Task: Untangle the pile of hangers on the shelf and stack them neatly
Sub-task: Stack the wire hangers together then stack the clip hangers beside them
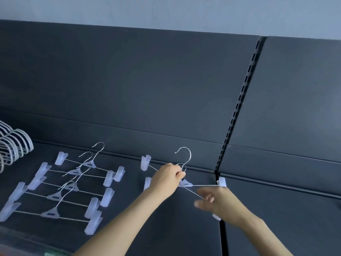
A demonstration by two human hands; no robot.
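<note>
Dark grey metal shelf (166, 228) held a row of silver wire hangers with translucent clips (60, 194) at left. Two crossed clip hangers (185, 183) sat right of it, left hand (167, 176) pinching their hooks; blurred right hand (219, 202) at one bar, grip unclear.

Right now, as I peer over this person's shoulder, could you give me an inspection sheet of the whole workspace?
Surface: dark grey shelf, with a seam across it at the right.
Job's things: two tangled hangers with clips, held at the hooks; more clip hangers laid in an overlapping row at the left.
Clutter: white hangers bunched at the far left edge.
Grippers: left hand grips the tangled hangers' hooks; right hand, blurred, is at one bar, grip unclear.
Cables: nothing seen.
Surroundings: dark back panel, slotted upright, pale wall above.
</note>
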